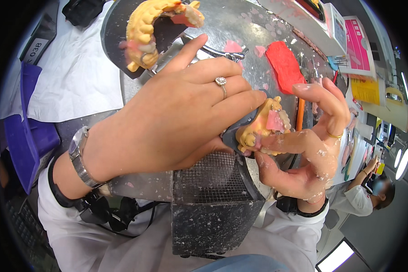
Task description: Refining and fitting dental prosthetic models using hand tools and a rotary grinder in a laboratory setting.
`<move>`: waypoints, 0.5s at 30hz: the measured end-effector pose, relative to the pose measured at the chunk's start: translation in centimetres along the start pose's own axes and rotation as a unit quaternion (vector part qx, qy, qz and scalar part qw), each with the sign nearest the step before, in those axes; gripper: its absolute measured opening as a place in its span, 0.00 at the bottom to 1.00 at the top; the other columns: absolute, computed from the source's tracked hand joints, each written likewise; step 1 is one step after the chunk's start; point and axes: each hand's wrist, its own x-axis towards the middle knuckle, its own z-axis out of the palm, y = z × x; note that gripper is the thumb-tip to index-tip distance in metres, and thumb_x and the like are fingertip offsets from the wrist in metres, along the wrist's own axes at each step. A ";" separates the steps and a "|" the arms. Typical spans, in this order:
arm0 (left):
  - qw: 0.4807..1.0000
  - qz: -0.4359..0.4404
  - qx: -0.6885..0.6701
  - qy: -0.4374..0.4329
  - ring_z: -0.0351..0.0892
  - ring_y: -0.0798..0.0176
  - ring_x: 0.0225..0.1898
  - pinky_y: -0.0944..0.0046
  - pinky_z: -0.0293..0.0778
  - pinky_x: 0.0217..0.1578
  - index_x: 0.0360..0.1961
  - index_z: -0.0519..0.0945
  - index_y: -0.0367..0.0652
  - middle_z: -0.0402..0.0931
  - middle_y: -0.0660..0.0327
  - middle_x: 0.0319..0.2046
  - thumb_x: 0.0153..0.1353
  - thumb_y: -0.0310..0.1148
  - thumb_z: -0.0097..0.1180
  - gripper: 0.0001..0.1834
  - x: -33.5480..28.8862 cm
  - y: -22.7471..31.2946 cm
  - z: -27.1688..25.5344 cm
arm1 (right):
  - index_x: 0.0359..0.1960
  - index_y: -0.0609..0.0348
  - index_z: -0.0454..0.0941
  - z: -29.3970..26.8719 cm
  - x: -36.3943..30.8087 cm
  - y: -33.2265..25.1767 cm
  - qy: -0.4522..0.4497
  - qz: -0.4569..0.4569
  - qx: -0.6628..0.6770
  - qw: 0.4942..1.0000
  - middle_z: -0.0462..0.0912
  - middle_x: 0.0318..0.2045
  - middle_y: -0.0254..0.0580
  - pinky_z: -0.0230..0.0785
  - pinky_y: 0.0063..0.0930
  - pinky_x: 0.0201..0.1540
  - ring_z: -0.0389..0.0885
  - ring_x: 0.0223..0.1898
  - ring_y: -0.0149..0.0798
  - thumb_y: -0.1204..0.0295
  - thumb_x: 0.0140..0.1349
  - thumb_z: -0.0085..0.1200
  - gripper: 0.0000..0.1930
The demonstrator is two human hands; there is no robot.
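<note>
A yellow dental cast [258, 124] on a dark base carries pink wax and artificial teeth. My left hand [181, 104] grips it from the left, ring and little fingers reaching its upper edge and the thumb below. From the right, my right hand [308, 149] holds the cast's near end between thumb and forefinger, the forefinger tip against the pink wax; its other fingers are raised. White residue speckles that hand. A second yellow dental cast [140, 31], also with pink wax and teeth, stands on a dark base beyond my left hand, beside a metal articulator arm [222, 53].
A crumpled red wax sheet [284, 68] and an orange-handled tool [300, 113] lie beyond my right hand. Nearest me is a dark box with a mesh top [208, 174]. White paper [81, 68] and a purple tray [25, 136] are left. A masked person [365, 197] sits at far right.
</note>
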 end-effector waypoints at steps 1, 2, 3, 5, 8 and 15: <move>1.000 0.001 0.000 0.001 0.70 0.53 0.53 0.35 0.53 0.62 0.55 0.74 0.44 0.74 0.61 0.48 0.48 0.50 0.59 0.34 0.0 0.0 0.0 | 0.20 0.50 0.83 0.2 -0.2 0.3 0.036 -0.005 0.023 0.999 0.73 0.48 0.54 0.49 0.59 0.65 0.70 0.54 0.49 0.68 0.25 0.65 0.12; 1.000 0.002 0.005 0.003 0.70 0.53 0.53 0.35 0.53 0.62 0.55 0.74 0.45 0.74 0.62 0.48 0.48 0.50 0.59 0.34 0.0 0.0 0.0 | 0.20 0.50 0.83 0.2 -0.1 0.2 0.036 -0.005 0.022 0.999 0.73 0.48 0.54 0.49 0.59 0.65 0.70 0.54 0.49 0.68 0.25 0.65 0.12; 1.000 0.003 0.010 0.005 0.70 0.53 0.53 0.35 0.53 0.62 0.55 0.74 0.45 0.74 0.62 0.49 0.48 0.50 0.59 0.34 0.0 0.0 0.0 | 0.20 0.50 0.83 0.1 0.1 0.2 0.017 -0.004 0.027 0.999 0.73 0.49 0.55 0.49 0.59 0.65 0.70 0.54 0.49 0.68 0.26 0.65 0.12; 1.000 0.002 0.007 0.003 0.70 0.54 0.53 0.35 0.53 0.62 0.55 0.74 0.45 0.74 0.62 0.49 0.47 0.50 0.59 0.34 0.0 0.0 0.0 | 0.20 0.50 0.83 0.1 0.2 0.2 -0.002 -0.002 0.032 0.999 0.72 0.49 0.55 0.49 0.59 0.65 0.70 0.54 0.49 0.68 0.26 0.65 0.12; 1.000 -0.001 0.006 -0.003 0.70 0.54 0.53 0.35 0.52 0.62 0.55 0.74 0.45 0.74 0.62 0.49 0.47 0.50 0.60 0.34 0.0 -0.1 -0.1 | 0.20 0.50 0.83 0.2 0.2 0.3 0.005 -0.014 0.031 0.999 0.73 0.48 0.54 0.50 0.59 0.64 0.71 0.53 0.48 0.68 0.24 0.64 0.13; 1.000 0.003 0.003 -0.003 0.70 0.53 0.53 0.34 0.52 0.63 0.55 0.74 0.44 0.74 0.62 0.49 0.46 0.49 0.60 0.34 0.1 -0.1 -0.2 | 0.19 0.52 0.81 -0.2 0.7 0.2 -0.020 -0.027 0.029 0.999 0.74 0.43 0.54 0.50 0.61 0.62 0.71 0.50 0.49 0.68 0.22 0.64 0.14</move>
